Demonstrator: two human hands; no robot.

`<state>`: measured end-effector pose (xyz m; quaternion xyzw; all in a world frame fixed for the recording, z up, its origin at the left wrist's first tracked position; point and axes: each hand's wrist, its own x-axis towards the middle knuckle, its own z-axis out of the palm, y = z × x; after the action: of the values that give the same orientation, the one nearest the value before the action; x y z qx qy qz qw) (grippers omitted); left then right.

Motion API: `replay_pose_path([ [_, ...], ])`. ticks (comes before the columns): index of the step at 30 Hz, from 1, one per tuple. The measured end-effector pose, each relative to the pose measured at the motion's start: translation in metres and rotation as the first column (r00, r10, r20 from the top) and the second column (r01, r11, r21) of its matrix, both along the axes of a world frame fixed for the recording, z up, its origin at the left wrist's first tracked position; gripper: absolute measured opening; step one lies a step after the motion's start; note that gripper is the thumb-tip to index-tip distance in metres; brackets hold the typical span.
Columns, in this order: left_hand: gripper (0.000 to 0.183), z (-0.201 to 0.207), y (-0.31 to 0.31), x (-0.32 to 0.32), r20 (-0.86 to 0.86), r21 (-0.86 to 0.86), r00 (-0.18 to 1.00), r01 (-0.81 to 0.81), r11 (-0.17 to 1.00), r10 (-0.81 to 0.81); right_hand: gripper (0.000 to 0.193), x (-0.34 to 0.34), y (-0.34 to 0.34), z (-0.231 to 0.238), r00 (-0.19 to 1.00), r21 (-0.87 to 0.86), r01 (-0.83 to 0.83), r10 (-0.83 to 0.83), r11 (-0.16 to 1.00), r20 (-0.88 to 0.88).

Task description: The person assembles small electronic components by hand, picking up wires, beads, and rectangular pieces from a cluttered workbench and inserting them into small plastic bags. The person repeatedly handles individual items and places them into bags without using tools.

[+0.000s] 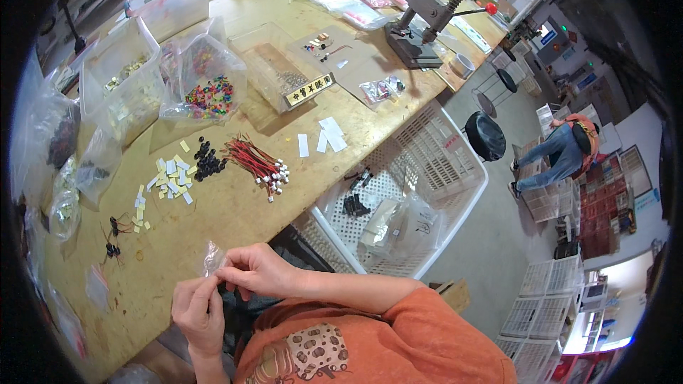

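Over the table's near edge, my left hand (197,311) and my right hand (262,270) meet at the fingertips. Both pinch a small clear plastic bag (212,259), which sticks up past the fingers; its contents are too small to make out. Beyond the hands lie a pile of yellow and white foam pads (171,178), a heap of black round parts (208,161) and a bundle of red and black wires with white connectors (257,162). Nearer on the left are black parts with thin wires (114,238) and a flat clear bag (97,288).
A white plastic crate (466,203) holding bags and black parts stands against the table's right side. Clear bins (121,92), bags of coloured parts (210,96) and a lever press (420,28) stand farther back. Another person (562,149) bends over crates at the right.
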<state>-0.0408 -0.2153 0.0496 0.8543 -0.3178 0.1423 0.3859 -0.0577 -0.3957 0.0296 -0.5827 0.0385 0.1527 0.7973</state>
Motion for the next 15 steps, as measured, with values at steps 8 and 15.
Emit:
replay_pose_path([
  [8,0.023,0.000,-0.002,-0.004,-0.266,-0.064,0.964,-0.038,0.997,0.020,0.021,-0.003,0.004,-0.012,1.000,0.067,-0.027,0.027,0.997,-0.006],
  [15,0.013,-0.005,0.009,0.000,-0.526,-0.257,0.846,-0.061,0.965,-0.086,0.023,-0.005,0.009,0.003,0.997,-0.017,0.030,-0.028,0.999,0.070],
])
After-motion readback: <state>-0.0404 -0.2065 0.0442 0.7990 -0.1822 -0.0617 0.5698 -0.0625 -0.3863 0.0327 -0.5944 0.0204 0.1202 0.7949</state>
